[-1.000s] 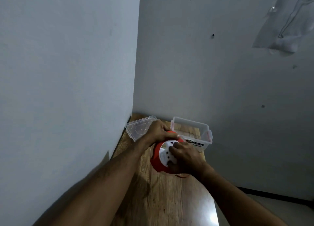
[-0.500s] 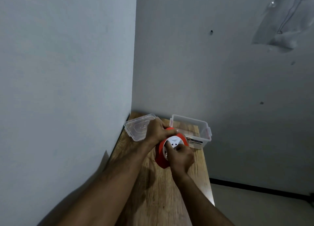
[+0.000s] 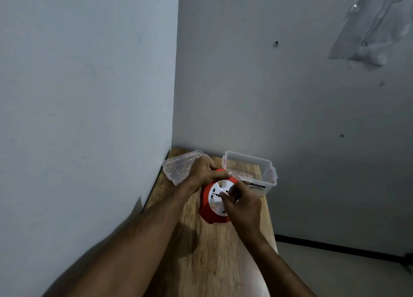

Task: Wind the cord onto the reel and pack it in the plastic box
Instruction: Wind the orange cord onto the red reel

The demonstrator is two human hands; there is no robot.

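Reel gripped two-handed, box not packed yet

Right hand [image 3: 242, 207] fingers are pinched on the white hub, left hand [image 3: 204, 171] is curled over the reel [image 3: 211, 207] rim, tilted above the table [image 3: 212, 252]; no cord can be seen. Reel could get fumbled beside the box [image 3: 266, 176].

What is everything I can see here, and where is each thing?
reel: one, red with a white socket face, on the table, near the box
box: one, clear plastic, open, at the table's far end on the right
lid: one, clear, far left of the table by the wall
table: one, wooden, in the corner of grey walls
plastic sheet: one, clear, on the right wall
left hand: one, grips the reel's top rim
right hand: one, fingers curled on the reel's white face
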